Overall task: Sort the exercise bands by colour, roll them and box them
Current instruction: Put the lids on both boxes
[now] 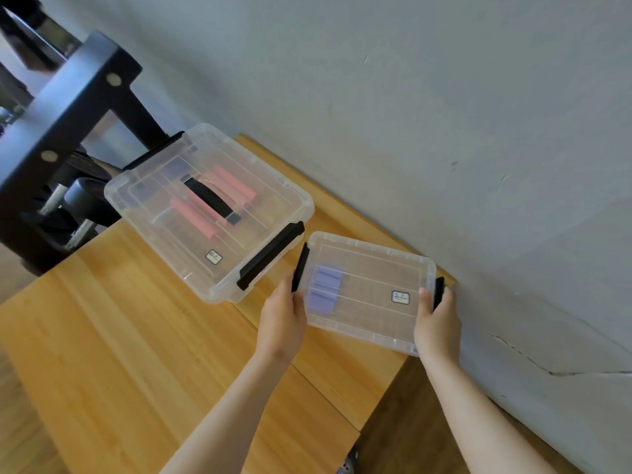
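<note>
- Head view: the left hand grips the left end of the small box, with its thumb by the black latch. The right hand grips the other end, thumb on the lid and fingers curled round the latch there.
- The small box has its lid on and sits at the right end of the surface, close to the wall — whether it rests there or is just lifted I cannot tell. Two purple rolls lie inside at its left end.
- Likely handling: the plastic is clear and thin, so the box should be light, fairly stiff and a bit slick. The load is off-centre, so the rolls may slide if it tips. Holding both short ends looks soundest — keep it level.
- The big box lies just beside it on the left with its lid shut. Pink rolls lie inside under a black carry handle, which is the place to lift it.
</note>
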The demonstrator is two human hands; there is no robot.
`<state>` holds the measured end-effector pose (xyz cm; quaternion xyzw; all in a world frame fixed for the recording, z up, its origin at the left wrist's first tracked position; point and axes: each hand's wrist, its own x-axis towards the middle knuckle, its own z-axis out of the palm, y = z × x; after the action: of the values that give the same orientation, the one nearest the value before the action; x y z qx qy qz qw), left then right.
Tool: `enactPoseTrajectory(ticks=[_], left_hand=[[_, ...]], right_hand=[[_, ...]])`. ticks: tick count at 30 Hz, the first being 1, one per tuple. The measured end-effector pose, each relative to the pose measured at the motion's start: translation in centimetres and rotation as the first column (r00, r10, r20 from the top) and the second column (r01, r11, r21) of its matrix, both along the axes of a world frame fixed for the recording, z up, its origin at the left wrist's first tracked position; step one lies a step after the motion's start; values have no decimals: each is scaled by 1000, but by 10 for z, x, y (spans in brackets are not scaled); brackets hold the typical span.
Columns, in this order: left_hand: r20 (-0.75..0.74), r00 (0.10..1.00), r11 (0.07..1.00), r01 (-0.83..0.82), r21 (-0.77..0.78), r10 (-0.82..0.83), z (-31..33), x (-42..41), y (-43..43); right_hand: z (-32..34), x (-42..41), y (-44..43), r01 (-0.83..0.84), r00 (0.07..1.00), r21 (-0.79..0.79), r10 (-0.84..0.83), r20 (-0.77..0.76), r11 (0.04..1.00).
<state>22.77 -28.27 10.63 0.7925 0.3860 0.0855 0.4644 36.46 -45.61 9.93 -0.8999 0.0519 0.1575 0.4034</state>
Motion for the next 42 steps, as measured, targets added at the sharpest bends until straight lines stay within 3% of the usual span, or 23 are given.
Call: enactPoseTrajectory(ticks=[4, 9, 20, 25, 29, 35, 39, 42], left_hand=[[77, 995, 994, 68, -85, -61, 9, 15, 16], [78, 986, 987, 148, -55, -144, 3, 32, 24], [107, 994, 997, 42, -68, -35, 2, 34, 13], [108, 994, 998, 31, -60, -24, 1, 34, 12], [104, 994, 998, 35, -57, -29, -3, 33, 13], [108, 994, 998, 20, -67, -13, -5, 35, 14], [165, 974, 973, -120, -198, 153, -7, 24, 11], [96, 953, 917, -244, -314, 286, -14, 13, -3]], right_hand=[[0, -1, 0, -9, 1000, 13, 8, 18, 1000], [0, -2, 0, -15, 1000, 1, 15, 22, 1000], [7, 2, 9, -61, 997, -54, 63, 38, 997], [10, 6, 8, -76, 997, 8, 76, 0, 997], [10, 11, 2, -68, 990, 122, 82, -114, 990], [11, 11, 5, -66, 991, 114, 78, -106, 991], [10, 7, 10, 20, 997, 141, -9, -81, 990], [10, 5, 14, 97, 994, 172, -85, -73, 980]])
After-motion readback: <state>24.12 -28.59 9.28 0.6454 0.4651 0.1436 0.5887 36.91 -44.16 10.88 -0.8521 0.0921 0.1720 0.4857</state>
